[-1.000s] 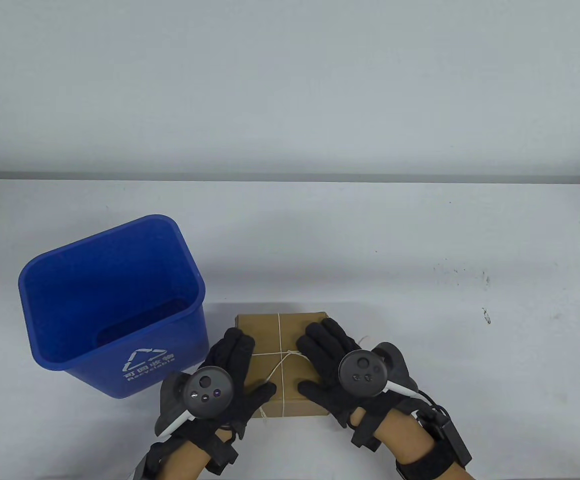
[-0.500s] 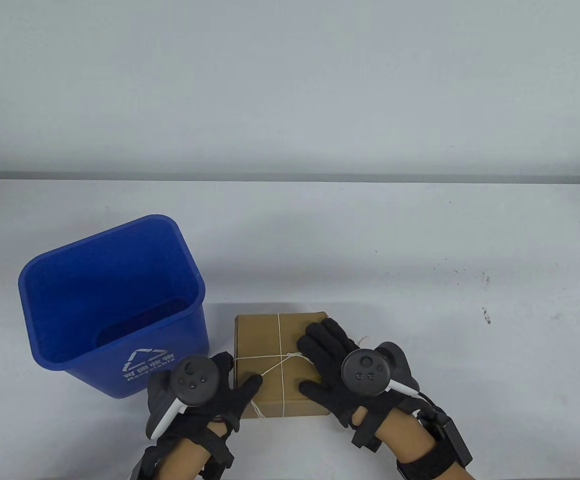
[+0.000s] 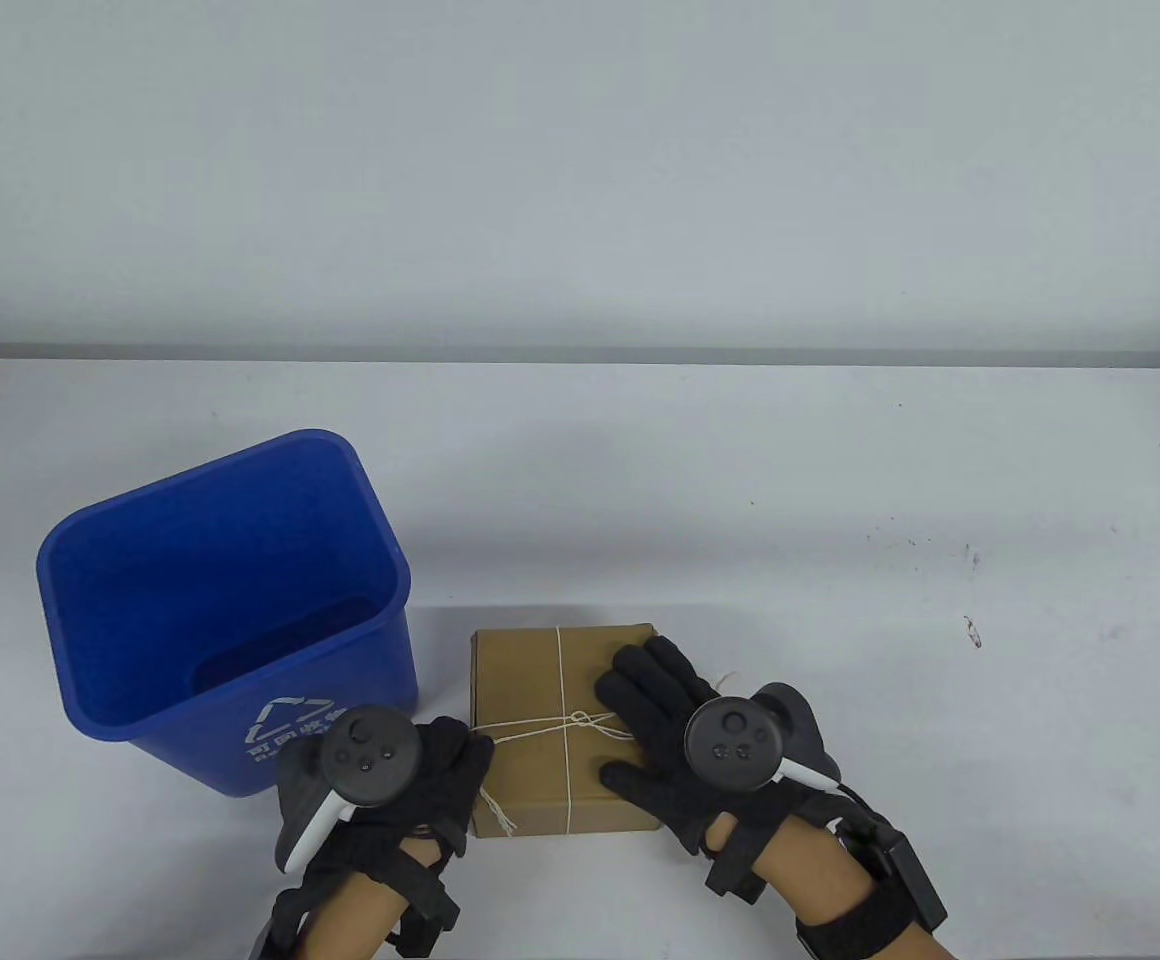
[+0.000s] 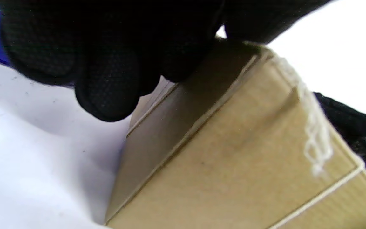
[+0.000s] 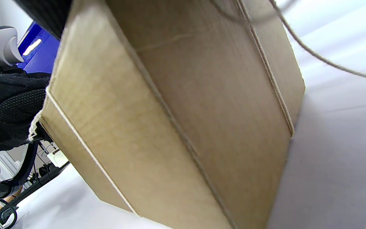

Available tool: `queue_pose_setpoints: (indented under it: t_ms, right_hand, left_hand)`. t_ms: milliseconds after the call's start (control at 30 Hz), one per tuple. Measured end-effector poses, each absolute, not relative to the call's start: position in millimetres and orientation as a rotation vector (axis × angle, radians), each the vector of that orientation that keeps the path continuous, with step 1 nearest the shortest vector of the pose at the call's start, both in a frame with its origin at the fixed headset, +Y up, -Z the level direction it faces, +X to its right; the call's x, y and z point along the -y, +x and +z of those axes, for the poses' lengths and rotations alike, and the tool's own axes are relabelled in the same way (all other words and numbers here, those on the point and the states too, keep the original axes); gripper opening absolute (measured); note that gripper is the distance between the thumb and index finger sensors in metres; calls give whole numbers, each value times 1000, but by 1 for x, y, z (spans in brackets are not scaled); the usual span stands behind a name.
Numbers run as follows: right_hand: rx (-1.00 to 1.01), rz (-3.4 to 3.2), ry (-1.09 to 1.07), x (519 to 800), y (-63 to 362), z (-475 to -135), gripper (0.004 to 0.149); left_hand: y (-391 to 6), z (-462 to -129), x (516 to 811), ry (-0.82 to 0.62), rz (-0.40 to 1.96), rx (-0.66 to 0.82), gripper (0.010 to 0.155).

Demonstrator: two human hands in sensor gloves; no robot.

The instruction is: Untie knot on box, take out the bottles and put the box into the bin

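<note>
While the right hand (image 3: 662, 737) lies flat with fingers spread on the box (image 3: 540, 790), just right of the knot (image 3: 580, 718), pull the string end (image 3: 500, 738) leftward, steadily. Your left hand (image 3: 410, 770), left of the box, is curled and appears to pinch that end. The bin (image 3: 140, 640), left of the box, reads "Recyclable".

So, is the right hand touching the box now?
Touching. In the table view the right hand lies flat on the box top, fingers spread, thumb on the near part, with no gap visible.
</note>
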State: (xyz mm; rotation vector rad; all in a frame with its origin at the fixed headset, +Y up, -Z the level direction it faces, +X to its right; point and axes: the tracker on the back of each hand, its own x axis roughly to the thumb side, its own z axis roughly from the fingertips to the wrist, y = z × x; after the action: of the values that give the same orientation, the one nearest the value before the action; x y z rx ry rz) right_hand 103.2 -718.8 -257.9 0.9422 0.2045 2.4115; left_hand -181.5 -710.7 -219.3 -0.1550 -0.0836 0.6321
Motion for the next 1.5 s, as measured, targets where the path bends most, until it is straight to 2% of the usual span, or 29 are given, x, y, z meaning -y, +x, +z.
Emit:
queue_pose_setpoints:
  t_ms: [133,233,333,433,500,533,633,833,1233,1500]
  right_hand:
    - [-207,2408,941,719,105,-258,77]
    - [-210,2413,941,719,106,-258,77]
    - [-209,2412,942,719,106,-258,77]
    - [-208,2413,941,719,106,-258,77]
    - [-208,2413,940,719,106,-258,77]
    - [-208,2413,940,719,106,-258,77]
    - [-208,2412,940,719,106,-258,77]
    - [-207,2414,934,719,106,-258,77]
    - [-207,2412,932,719,106,-257,77]
    - [-209,2410,930,719,107,-257,77]
  left_hand:
    - [-182,-219,705,-98,578,85,45]
    - [-184,-220,705,-110,541,75,44]
    - [-190,-221,708,-127,623,71,46]
    - [-195,-220,710,-118,768,81,62]
    - [-192,-220,710,-128,722,68,73]
    - [-190,-220,711,-140,681,65,73]
    - [-183,-221,714,-178,638,68,61]
    - [-181,-218,704,-99,657,90,45]
    - [-194,-222,706,-205,564,42,42]
    - [-201,-223,710,-262,419,-22,42]
